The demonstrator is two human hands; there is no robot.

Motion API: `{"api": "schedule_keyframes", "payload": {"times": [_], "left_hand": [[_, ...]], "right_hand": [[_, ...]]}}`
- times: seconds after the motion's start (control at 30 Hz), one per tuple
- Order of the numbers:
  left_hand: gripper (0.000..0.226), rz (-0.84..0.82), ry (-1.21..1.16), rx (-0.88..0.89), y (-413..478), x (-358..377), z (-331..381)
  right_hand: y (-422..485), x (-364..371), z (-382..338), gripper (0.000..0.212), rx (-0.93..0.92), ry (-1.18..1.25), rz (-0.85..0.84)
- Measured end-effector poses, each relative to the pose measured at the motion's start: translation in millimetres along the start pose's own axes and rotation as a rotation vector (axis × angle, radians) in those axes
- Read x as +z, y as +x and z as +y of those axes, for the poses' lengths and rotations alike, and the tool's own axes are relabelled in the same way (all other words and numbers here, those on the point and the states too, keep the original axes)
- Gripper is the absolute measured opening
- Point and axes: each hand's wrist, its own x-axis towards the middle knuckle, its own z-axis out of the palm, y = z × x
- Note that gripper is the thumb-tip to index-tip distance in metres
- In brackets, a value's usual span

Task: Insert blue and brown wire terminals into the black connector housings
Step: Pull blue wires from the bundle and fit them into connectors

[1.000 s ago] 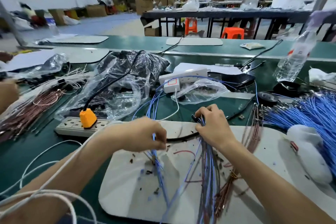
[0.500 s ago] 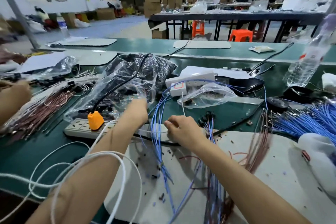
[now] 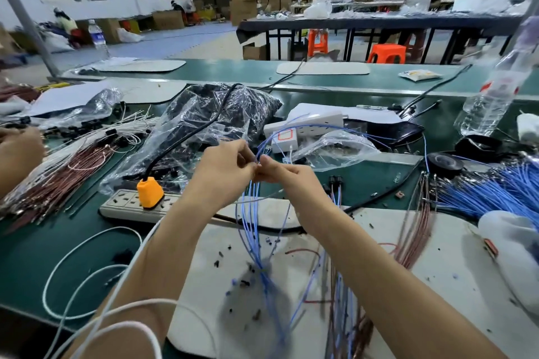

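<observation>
Both hands meet in the middle of the frame, raised a little above the green table [image 3: 29, 256]. The left hand [image 3: 224, 169] has its fingers curled and pinches the top of a few blue wires [image 3: 253, 227]. The right hand [image 3: 288, 178] comes in from the lower right with thumb and forefinger closed on the same spot, so the fingertips of the two hands touch. Whether a black housing already sits between them is too small to tell.

The wires' long axis runs almost straight down the frame from the pinch. They hang to the white mat [image 3: 437, 256] at lower centre, and one strand loops up and to the right. The terminal ends therefore lie at the fingertips, pointing up and away from the person.

Two black housings [image 3: 335, 181] with wires in them lie on the table just right of the right wrist, so that hand is the nearer to them. A clear bag of dark parts [image 3: 215, 116] sits above the left hand. Brown wires [image 3: 417, 230] lie on the mat well to the right.

Both forearms angle inward and upward from the bottom edge, wrists fairly straight. The next push probably calls for lining one terminal up with a housing cavity.
</observation>
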Motion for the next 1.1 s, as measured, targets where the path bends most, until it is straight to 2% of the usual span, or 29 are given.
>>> {"api": "schedule_keyframes", "payload": {"times": [0.1,0.2,0.27,0.33,0.43,0.53,0.6,0.63,0.7,0.77,0.8,0.87,0.93,1.03,1.1], "left_hand": [[0.008,-0.122,-0.015,0.048,-6,3,1],[0.007,-0.263,0.021,0.016,-4,13,-5],[0.007,-0.398,0.045,-0.016,-5,21,-14],[0.008,-0.495,0.050,-0.017,-10,30,-22],[0.011,-0.558,0.149,0.015,-13,36,-27],[0.008,-0.623,0.178,0.003,-13,32,-28],[0.009,-0.671,0.043,-0.032,-12,20,-27],[0.018,-0.631,-0.050,-0.060,-9,11,-29],[0.019,-0.355,-0.079,-0.126,11,-5,-42],[0.015,-0.062,0.178,-0.233,39,-14,-62],[0.016,-0.021,0.321,-0.302,51,-16,-72],[0.020,-0.131,0.510,-0.403,64,-12,-87],[0.034,-0.219,0.580,-0.436,73,-2,-101],[0.034,-0.174,0.573,-0.489,73,8,-116],[0.030,-0.109,0.510,-0.446,74,12,-122]], "right_hand": [[0,-3,4,0.019,-0.034,-0.079,-0.020],[3,-1,5,0.020,-0.107,-0.305,0.123],[3,-3,-4,0.026,-0.208,-0.341,0.185],[2,-7,-17,0.029,-0.249,-0.147,0.222],[-1,-22,-35,0.029,-0.303,0.190,0.407],[-6,-42,-51,0.030,-0.418,0.355,0.621],[-11,-59,-58,0.032,-0.441,0.417,0.704],[-14,-68,-59,0.033,-0.427,0.429,0.725],[-21,-82,-55,0.033,-0.376,0.425,0.740],[-27,-91,-47,0.028,-0.321,0.369,0.748],[-29,-94,-42,0.026,-0.298,0.338,0.745],[-35,-97,-32,0.029,-0.254,0.299,0.727],[-40,-99,-25,0.038,-0.209,0.275,0.693],[-47,-105,-18,0.041,-0.169,0.284,0.642],[-50,-109,-17,0.033,-0.177,0.266,0.632]]}}
